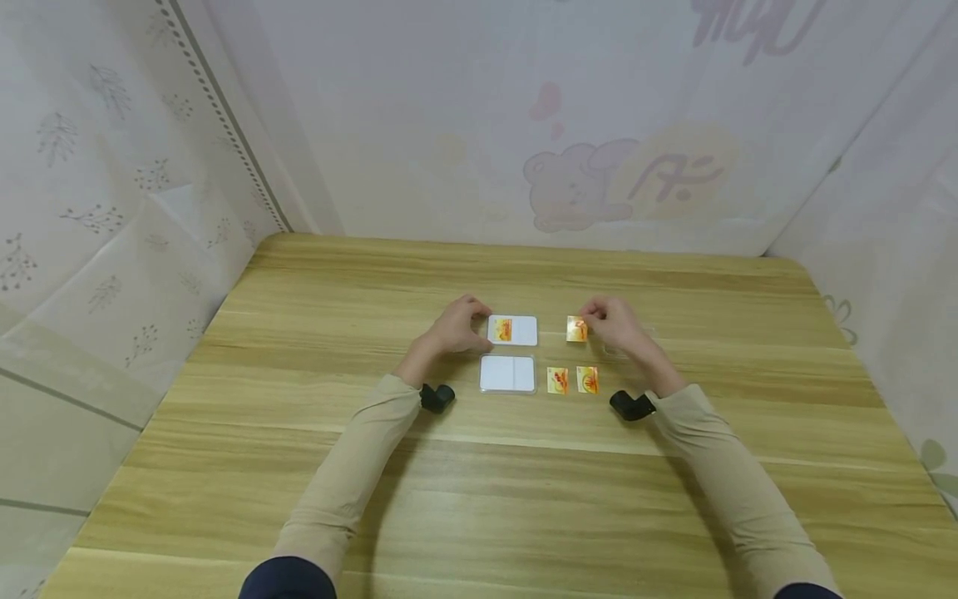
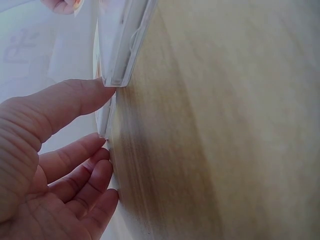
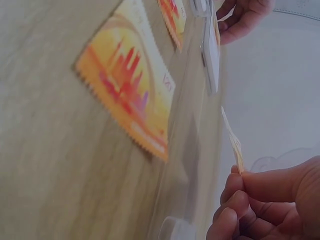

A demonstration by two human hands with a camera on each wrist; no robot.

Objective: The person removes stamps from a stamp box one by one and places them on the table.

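My right hand pinches a yellow-orange postage stamp by its edge between thumb and fingers, lifted off the table in the right wrist view. My left hand holds the left end of a flat clear plastic case, thumb on the near side and index finger on the far side. That case has a white insert, with another stamp on its left half. Nearer to me lies a second case with a plain white insert. Two more stamps lie beside it, one with a red motif.
A transparent plastic cover lies partly under my right hand, hard to make out. Black wrist cameras hang below both wrists. The wood-grain table meets a patterned cloth wall at the back.
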